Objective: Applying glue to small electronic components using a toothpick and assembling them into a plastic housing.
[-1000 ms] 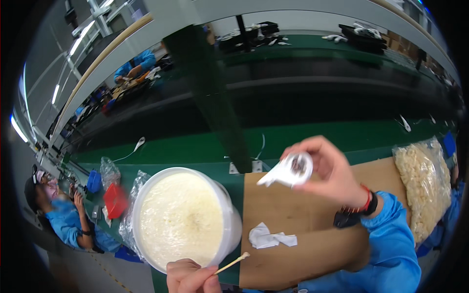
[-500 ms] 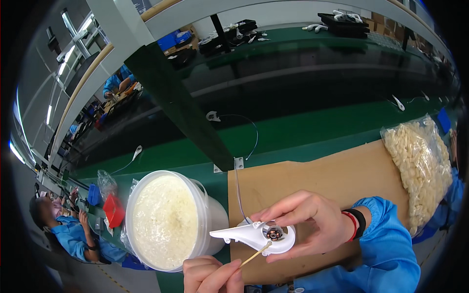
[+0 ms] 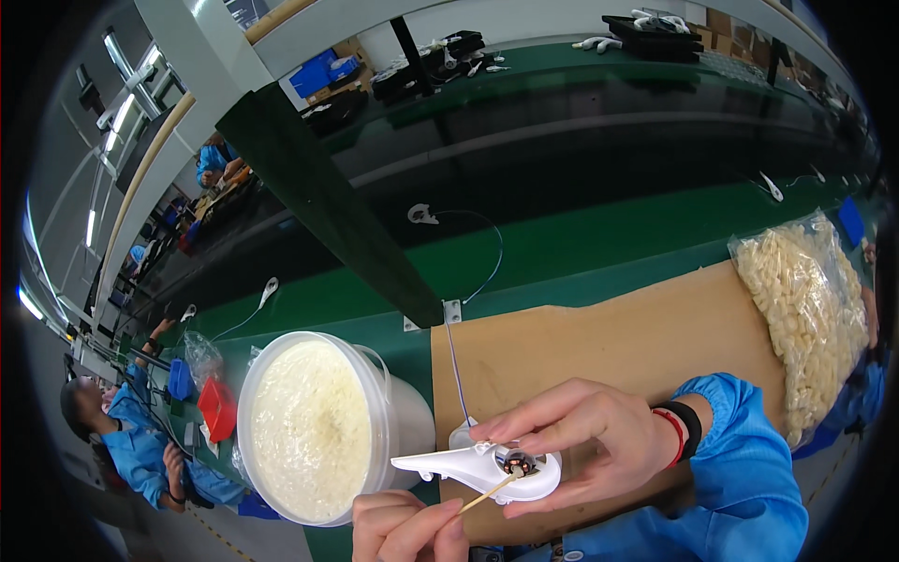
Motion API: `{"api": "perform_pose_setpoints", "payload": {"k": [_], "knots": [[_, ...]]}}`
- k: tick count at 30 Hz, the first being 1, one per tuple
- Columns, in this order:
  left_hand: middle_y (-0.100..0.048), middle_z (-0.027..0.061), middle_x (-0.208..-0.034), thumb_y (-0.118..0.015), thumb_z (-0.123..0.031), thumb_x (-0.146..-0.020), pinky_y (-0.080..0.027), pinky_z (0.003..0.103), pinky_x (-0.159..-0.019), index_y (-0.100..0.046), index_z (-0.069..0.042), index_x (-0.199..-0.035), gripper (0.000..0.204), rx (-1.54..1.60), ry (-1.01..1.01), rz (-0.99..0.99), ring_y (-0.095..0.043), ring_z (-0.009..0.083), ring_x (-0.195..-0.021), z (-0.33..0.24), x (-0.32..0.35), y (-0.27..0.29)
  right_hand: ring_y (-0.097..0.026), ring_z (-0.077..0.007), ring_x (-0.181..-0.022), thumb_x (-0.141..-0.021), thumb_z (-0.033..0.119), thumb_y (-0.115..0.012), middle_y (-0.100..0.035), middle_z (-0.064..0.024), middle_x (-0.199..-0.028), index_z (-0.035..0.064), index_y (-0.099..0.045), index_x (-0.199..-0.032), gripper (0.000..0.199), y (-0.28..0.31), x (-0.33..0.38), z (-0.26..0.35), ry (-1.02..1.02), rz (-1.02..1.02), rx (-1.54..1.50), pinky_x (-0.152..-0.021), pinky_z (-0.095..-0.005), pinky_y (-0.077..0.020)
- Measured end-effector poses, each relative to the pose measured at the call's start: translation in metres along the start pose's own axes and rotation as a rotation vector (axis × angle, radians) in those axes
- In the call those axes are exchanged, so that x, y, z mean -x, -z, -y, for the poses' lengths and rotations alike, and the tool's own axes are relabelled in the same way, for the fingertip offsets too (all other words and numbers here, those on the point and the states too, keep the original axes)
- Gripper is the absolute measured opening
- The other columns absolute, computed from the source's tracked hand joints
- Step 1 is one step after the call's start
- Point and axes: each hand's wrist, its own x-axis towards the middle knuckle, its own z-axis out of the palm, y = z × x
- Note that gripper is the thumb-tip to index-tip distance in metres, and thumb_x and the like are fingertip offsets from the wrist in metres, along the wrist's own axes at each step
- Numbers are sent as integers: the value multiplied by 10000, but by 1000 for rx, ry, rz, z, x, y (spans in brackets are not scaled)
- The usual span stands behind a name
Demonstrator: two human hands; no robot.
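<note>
My right hand (image 3: 599, 431) grips a white plastic teardrop-shaped housing (image 3: 449, 464) between thumb and fingers. In its round end sits a small motor-like part (image 3: 514, 460) with copper-coloured windings. A thin cable (image 3: 455, 370) runs up from the housing. My left hand (image 3: 409, 526) pinches a thin wooden stick (image 3: 487, 494); its tip has a pale dab and meets the copper-wound part, at least from this angle. Just left of the housing stands a white plastic bucket (image 3: 407, 421) filled with a cream-coloured, paste-like mass (image 3: 314, 421).
Brown cardboard (image 3: 599, 337) covers the bench under my hands. At right lies a clear bag (image 3: 801, 309) of pale small pieces. A dark green post (image 3: 328, 206) rises behind the bucket. Beyond runs a dark conveyor (image 3: 562, 140) with white parts. At far left a co-worker (image 3: 140, 440) sits near a red bin (image 3: 216, 410).
The stick's tip has moved from the housing's lower edge onto the copper-wound part. The housing has tilted slightly. The co-worker at left has raised an arm, and parts on the conveyor have shifted right.
</note>
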Motion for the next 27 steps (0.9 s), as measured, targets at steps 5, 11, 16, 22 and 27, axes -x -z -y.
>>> {"api": "perform_pose_setpoints", "payload": {"k": [5, 11, 16, 22, 27], "knots": [[-591, 111, -733, -690, 69, -721, -437, 308, -588, -685, 37, -847, 130, -6, 27, 14, -539, 220, -626, 0, 0, 2, -602, -308, -1091, -757, 69, -784, -557, -227, -1193, -11, -480, -1152, 505, -1, 0, 0, 24, -16, 0, -883, -340, -526], [-606, 119, -717, -676, 47, -738, -440, 310, -587, -686, 43, -828, 90, -9, 42, 13, -546, 226, -622, 0, 0, 2, -601, -311, -1095, -760, 63, -781, -549, -233, -1200, -13, -475, -1158, 508, -1, 0, -2, 39, -18, -18, -885, -345, -527], [-603, 119, -714, -669, 40, -748, -439, 309, -582, -686, 46, -815, 70, 2, 56, 20, -549, 226, -613, 0, 0, 2, -598, -317, -1101, -761, 56, -778, -544, -236, -1202, -11, -474, -1155, 502, -2, 0, 0, 27, -18, -19, -892, -348, -527], [-590, 117, -699, -662, 17, -771, -436, 311, -572, -677, 54, -806, 53, 29, 34, 25, -542, 225, -603, 2, -1, 3, -599, -404, -1083, -674, -22, -819, -553, -199, -1218, 95, -488, -1290, 710, -3, 1, -4, 7, -50, -109, -921, -478, -527], [-601, 120, -711, -659, -1, -793, -439, 320, -577, -670, 56, -798, 58, 52, 22, -16, -534, 227, -601, 3, -1, 3, -598, -406, -1083, -673, -25, -818, -553, -198, -1220, 94, -488, -1290, 710, -4, 1, -4, 4, -56, -115, -923, -483, -524]]}}
